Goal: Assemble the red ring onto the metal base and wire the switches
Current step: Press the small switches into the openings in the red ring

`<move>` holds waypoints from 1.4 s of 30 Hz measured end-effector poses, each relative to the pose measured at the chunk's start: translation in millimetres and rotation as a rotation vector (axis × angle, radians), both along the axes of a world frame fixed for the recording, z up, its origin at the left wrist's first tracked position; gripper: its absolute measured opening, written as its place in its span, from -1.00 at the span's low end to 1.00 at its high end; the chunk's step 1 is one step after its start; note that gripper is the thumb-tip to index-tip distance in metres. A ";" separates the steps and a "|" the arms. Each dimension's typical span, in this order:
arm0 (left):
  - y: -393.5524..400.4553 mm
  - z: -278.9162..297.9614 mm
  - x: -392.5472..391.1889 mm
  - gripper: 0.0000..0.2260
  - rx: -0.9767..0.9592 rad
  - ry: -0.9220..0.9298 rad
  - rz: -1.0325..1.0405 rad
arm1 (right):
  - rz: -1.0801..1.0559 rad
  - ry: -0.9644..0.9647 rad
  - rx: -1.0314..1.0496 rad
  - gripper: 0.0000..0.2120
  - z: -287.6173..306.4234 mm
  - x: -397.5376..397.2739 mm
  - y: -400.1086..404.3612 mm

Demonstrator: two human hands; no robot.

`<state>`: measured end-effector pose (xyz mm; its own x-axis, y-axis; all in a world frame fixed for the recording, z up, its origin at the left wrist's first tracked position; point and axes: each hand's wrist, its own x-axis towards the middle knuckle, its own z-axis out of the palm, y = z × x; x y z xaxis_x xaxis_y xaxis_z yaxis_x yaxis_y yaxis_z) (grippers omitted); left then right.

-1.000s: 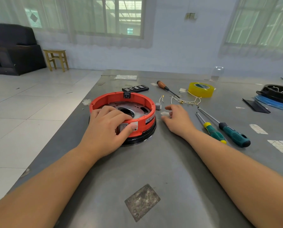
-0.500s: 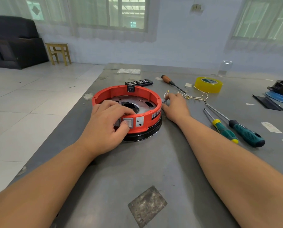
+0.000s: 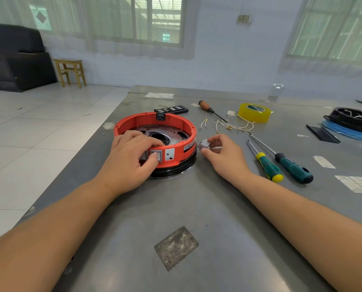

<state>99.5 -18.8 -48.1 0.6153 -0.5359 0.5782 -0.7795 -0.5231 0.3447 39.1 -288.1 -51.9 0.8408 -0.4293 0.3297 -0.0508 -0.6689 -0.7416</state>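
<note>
Sitting on the grey table [image 3: 196, 207], the red ring [image 3: 188, 128] surrounds a metal base [image 3: 154, 131] whose plate with its round hole shows inside it; a black rim shows under the ring. A black socket [image 3: 160, 116] is set in the ring's far wall, and a grey switch [image 3: 156, 154] in its near wall. The left hand [image 3: 127, 163] curls over that near wall, fingers inside the ring, thumb pressing the switch. Just right of the ring, the right hand [image 3: 224, 157] pinches a second small grey switch [image 3: 205, 144] between thumb and fingers, close to the ring's wall. Beyond the ring lies a black bit case [image 3: 171, 109]. Right of the ring and farther back lie loose white wires [image 3: 234, 126], a brown-handled screwdriver [image 3: 211, 110] and a yellow tape roll [image 3: 254, 112]. Two green-handled screwdrivers [image 3: 281, 163] lie right of the right hand. At the table's far right sits a black tray [image 3: 350, 119] holding white wires.
</note>
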 end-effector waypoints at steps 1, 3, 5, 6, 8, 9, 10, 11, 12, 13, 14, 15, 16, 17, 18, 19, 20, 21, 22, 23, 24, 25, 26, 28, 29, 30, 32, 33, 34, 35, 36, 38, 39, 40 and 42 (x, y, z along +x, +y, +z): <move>-0.9 0.5 -1.2 -0.53 -0.002 0.002 0.003 | 0.020 -0.007 0.016 -0.77 0.3 -8.5 2.5; -2.4 1.5 -3.4 -0.56 -0.008 0.000 0.011 | 0.059 -0.034 0.061 -0.78 1.1 -23.9 7.7; -3.2 2.0 -5.2 -0.59 -0.011 0.009 0.011 | 0.117 -0.081 0.105 -0.76 1.4 -36.4 12.4; -3.7 1.8 -6.5 -0.60 -0.013 0.010 0.001 | 0.162 -0.114 0.127 -0.75 1.6 -41.2 15.0; -6.2 1.0 -10.2 -0.63 -0.014 -0.009 -0.038 | 0.258 -0.184 0.138 -0.69 3.3 -49.1 20.6; -8.3 0.7 -12.3 -0.64 -0.010 -0.027 -0.058 | 0.295 -0.219 0.107 -0.67 3.8 -51.8 23.1; -10.5 0.5 -14.1 -0.65 -0.005 -0.045 -0.073 | 0.321 -0.257 0.048 -0.64 4.0 -53.7 25.0; -12.5 0.4 -15.8 -0.64 0.000 -0.057 -0.082 | 0.341 -0.288 -0.029 -0.62 3.9 -55.1 27.0; -13.8 0.6 -17.6 -0.62 0.004 -0.061 -0.085 | 0.362 -0.309 -0.101 -0.60 3.9 -56.3 29.0; -14.6 1.2 -19.2 -0.60 0.005 -0.062 -0.086 | 0.386 -0.325 -0.154 -0.56 3.8 -57.5 31.1; -14.8 2.1 -21.0 -0.59 0.002 -0.066 -0.090 | 0.414 -0.337 -0.185 -0.54 3.6 -58.5 33.0; -15.1 3.3 -23.2 -0.60 -0.004 -0.080 -0.098 | 0.439 -0.347 -0.210 -0.54 3.4 -59.2 34.4; -15.8 4.4 -26.2 -0.61 -0.013 -0.103 -0.106 | 0.461 -0.354 -0.239 -0.56 3.4 -59.5 35.6; -16.8 5.6 -29.6 -0.63 -0.025 -0.132 -0.113 | 0.476 -0.357 -0.276 -0.60 3.8 -59.5 36.7; -18.3 6.9 -33.0 -0.64 -0.033 -0.162 -0.121 | 0.487 -0.360 -0.309 -0.63 4.7 -59.3 37.4; -20.4 7.9 -36.3 -0.65 -0.032 -0.190 -0.131 | 0.493 -0.367 -0.332 -0.66 5.5 -59.2 38.0; -23.3 8.2 -39.3 -0.65 -0.020 -0.210 -0.139 | 0.494 -0.379 -0.347 -0.68 6.3 -59.2 38.1; -26.4 8.0 -41.8 -0.64 -0.008 -0.218 -0.142 | 0.490 -0.395 -0.366 -0.69 7.0 -59.1 38.0; -29.1 7.3 -43.4 -0.65 -0.003 -0.215 -0.137 | 0.484 -0.412 -0.386 -0.70 7.4 -59.5 38.0; -31.0 6.8 -44.0 -0.66 -0.010 -0.205 -0.125 | 0.478 -0.424 -0.407 -0.70 8.1 -59.9 38.5; -31.9 6.3 -43.8 -0.68 -0.023 -0.194 -0.112 | 0.474 -0.430 -0.424 -0.71 8.4 -60.5 39.4; -32.5 5.7 -43.1 -0.69 -0.034 -0.186 -0.104 | 0.472 -0.432 -0.434 -0.72 8.9 -61.0 40.0; -32.6 4.6 -42.1 -0.71 -0.041 -0.184 -0.105 | 0.471 -0.431 -0.441 -0.72 9.3 -61.5 40.5; -32.2 2.2 -40.0 -0.72 -0.058 -0.178 -0.118 | 0.469 -0.428 -0.450 -0.73 9.7 -62.2 41.2; -31.9 1.8 -39.3 -0.74 -0.077 -0.165 -0.125 | 0.470 -0.428 -0.451 -0.73 9.8 -62.4 41.3; -31.8 2.0 -39.2 -0.75 -0.099 -0.146 -0.129 | 0.470 -0.428 -0.448 -0.73 10.0 -62.5 41.3; -31.5 2.9 -40.0 -0.78 -0.138 -0.109 -0.129 | 0.470 -0.425 -0.441 -0.73 10.6 -62.7 41.4; -31.3 3.2 -40.5 -0.78 -0.148 -0.096 -0.126 | 0.469 -0.426 -0.441 -0.73 10.7 -62.7 41.3; -30.7 3.4 -40.7 -0.78 -0.152 -0.089 -0.126 | 0.466 -0.433 -0.442 -0.74 10.6 -62.6 41.4; -30.2 3.2 -40.8 -0.78 -0.155 -0.086 -0.125 | 0.462 -0.444 -0.444 -0.74 10.3 -62.2 41.4; -29.5 2.9 -40.9 -0.77 -0.160 -0.088 -0.122 | 0.458 -0.454 -0.444 -0.74 9.7 -61.6 41.3; -28.9 2.6 -40.6 -0.76 -0.173 -0.103 -0.104 | 0.449 -0.467 -0.441 -0.74 8.9 -60.5 40.8; -28.9 2.7 -40.3 -0.76 -0.173 -0.114 -0.095 | 0.445 -0.467 -0.439 -0.74 8.8 -60.3 40.5; -29.5 2.4 -40.3 -0.76 -0.165 -0.126 -0.090 | 0.446 -0.467 -0.438 -0.75 8.8 -60.3 40.2; -30.9 1.2 -40.3 -0.77 -0.146 -0.150 -0.098 | 0.459 -0.471 -0.453 -0.78 8.7 -60.5 40.3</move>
<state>59.1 -49.7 -46.9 0.4658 -0.4929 0.7349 -0.8723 -0.3954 0.2876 -21.4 -247.8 -43.2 0.6300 0.1864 0.7539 0.5537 -0.7885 -0.2678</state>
